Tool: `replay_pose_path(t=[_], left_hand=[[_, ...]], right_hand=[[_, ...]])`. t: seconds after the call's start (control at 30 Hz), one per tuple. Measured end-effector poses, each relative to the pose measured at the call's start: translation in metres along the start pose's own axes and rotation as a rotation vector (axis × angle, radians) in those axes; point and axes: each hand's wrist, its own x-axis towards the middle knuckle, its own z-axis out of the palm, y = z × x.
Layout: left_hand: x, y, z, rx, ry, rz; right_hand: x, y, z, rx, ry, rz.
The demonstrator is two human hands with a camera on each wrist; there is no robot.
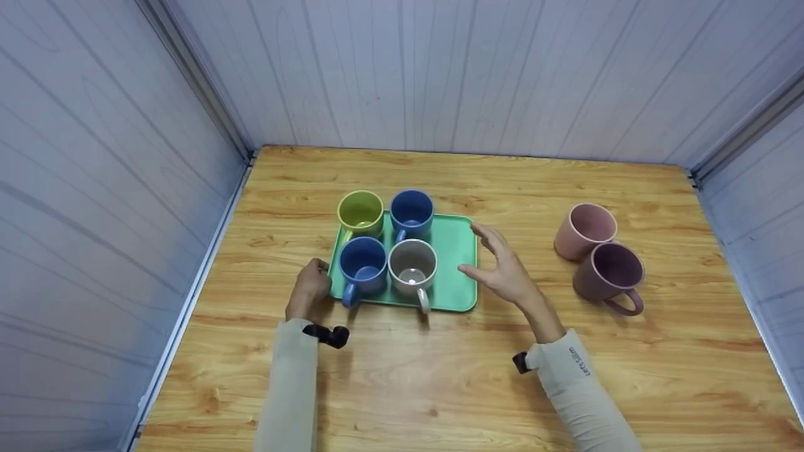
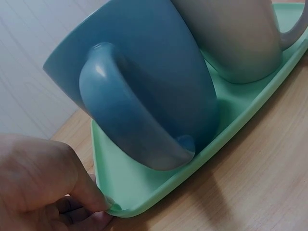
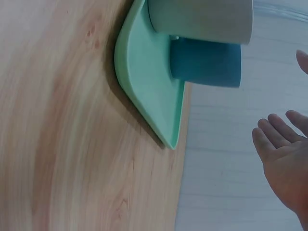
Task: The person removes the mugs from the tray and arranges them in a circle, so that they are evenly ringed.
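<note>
A green tray (image 1: pixel 453 263) lies on the table with several mugs on it. A yellow-green mug (image 1: pixel 360 212) and a blue mug (image 1: pixel 411 212) stand at its back. Along its front are another blue mug (image 1: pixel 363 269) and a light grey mug (image 1: pixel 412 265), both with handles toward the front. My left hand (image 1: pixel 309 285) pinches the tray's left rim near the front corner, thumb on top and fingers curled beneath in the left wrist view. My right hand (image 1: pixel 502 269) hovers by the tray's right rim, thumb and fingers spread, with nothing in it.
A pink mug (image 1: pixel 585 232) and a dark mauve mug (image 1: pixel 608 274) stand close together on the wooden table (image 1: pixel 402 389) to the right. White panel walls (image 1: pixel 402 75) rise behind the table and at both sides.
</note>
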Motion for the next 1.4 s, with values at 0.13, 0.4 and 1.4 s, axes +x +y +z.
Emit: replay_pose_path(t=[0.13,0.4,1.4], left_hand=[[0.000,0.000,0.000,-0.001,-0.008,-0.004],[-0.001,0.001,-0.001,0.024,-0.025,-0.007],[0.000,0.000,-0.002,0.030,-0.024,0.017]], right_hand=[[0.003,0.000,0.013,0.008,-0.041,-0.001],[0.007,-0.003,0.039,-0.019,-0.103,0.012],[0.016,0.000,0.081,-0.074,-0.118,0.112]])
